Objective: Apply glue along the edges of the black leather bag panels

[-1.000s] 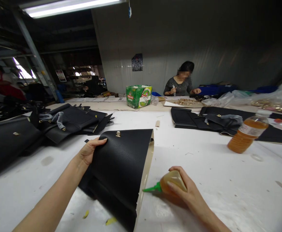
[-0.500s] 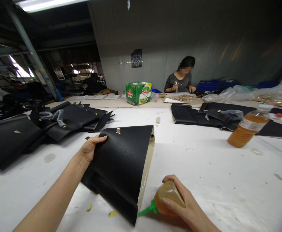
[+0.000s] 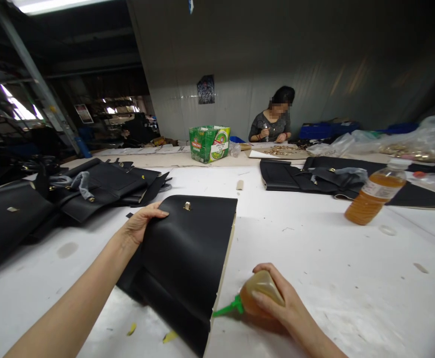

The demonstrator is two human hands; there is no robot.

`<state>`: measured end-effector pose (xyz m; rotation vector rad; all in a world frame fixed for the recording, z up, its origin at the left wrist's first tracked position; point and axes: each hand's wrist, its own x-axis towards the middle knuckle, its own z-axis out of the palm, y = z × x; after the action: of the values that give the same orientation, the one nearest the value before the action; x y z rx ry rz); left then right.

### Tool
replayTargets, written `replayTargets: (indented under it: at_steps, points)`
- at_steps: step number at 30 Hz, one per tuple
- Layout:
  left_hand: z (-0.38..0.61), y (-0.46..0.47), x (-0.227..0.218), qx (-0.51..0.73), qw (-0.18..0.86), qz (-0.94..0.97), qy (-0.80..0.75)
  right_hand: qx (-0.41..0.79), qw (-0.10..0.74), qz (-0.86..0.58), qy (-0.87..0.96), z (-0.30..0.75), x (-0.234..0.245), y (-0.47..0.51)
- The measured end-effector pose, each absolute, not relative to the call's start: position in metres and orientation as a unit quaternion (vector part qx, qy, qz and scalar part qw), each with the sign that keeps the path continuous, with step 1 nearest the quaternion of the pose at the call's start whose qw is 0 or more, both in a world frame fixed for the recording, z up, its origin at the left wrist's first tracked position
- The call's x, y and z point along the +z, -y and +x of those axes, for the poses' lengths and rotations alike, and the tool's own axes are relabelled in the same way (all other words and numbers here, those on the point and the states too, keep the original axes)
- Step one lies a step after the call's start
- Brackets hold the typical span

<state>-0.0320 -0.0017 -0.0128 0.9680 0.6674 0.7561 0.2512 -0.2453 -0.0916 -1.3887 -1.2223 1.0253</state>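
Note:
My left hand (image 3: 145, 221) grips the upper left edge of a black leather bag piece (image 3: 191, 248), thumb on top. The piece is tilted up off the table and has a small gold clasp (image 3: 187, 206) near its top; its pale raw edge faces right. In my right hand (image 3: 277, 298) is a squeeze bottle (image 3: 260, 293) of amber liquid, its fingers wrapped round the body. The bottle's green nozzle (image 3: 229, 307) points left, its tip at the lower part of the raw edge. Whether it touches there I cannot tell.
Black bag parts (image 3: 107, 186) are piled on the left, and more black pieces (image 3: 292, 175) lie at the back right. A clear bottle of amber liquid (image 3: 377, 194) leans to the right on the white table (image 3: 306, 238). Behind a green carton (image 3: 210, 144), a person (image 3: 273, 119) sits working.
The nozzle tip has moved slightly up along the raw edge. The leather piece has turned a little, so less of its pale side shows. The view has shifted slightly.

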Motion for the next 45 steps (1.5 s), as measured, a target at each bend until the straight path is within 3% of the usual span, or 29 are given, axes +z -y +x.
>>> replayTargets:
  at_steps: [3, 9, 17, 25, 32, 39, 45]
  points:
    - [-0.020, -0.006, -0.005, 0.321, 0.765, 0.454, -0.327, 0.370, 0.523, -0.623, 0.449, 0.262, -0.091, 0.239]
    - [-0.005, -0.012, 0.008, 0.304, 0.759, 0.453, -0.356, 0.313, 0.505, -0.648, 0.476, 0.273, -0.098, 0.228]
    - [-0.010, -0.012, 0.003, 0.325, 0.750, 0.447, -0.364, 0.396, 0.458, -0.585, 0.540, 0.256, -0.094, 0.246]
    - [-0.001, -0.023, 0.015, 0.332, 0.744, 0.447, -0.369, 0.297, 0.487, -0.667, 0.479, 0.264, -0.099, 0.233]
    - [0.007, -0.035, 0.020, 0.256, 0.754, 0.415, -0.441, 0.434, 0.497, -0.585, 0.472, 0.242, -0.098, 0.254]
    - [-0.002, -0.031, 0.066, 0.381, 0.721, 0.451, -0.363, 0.448, 0.618, -0.578, 0.288, 0.274, -0.083, 0.249]
    - [-0.027, 0.004, 0.104, 0.534, 0.643, 0.465, -0.291, 0.424, 0.680, -0.542, 0.251, 0.298, -0.068, 0.255]
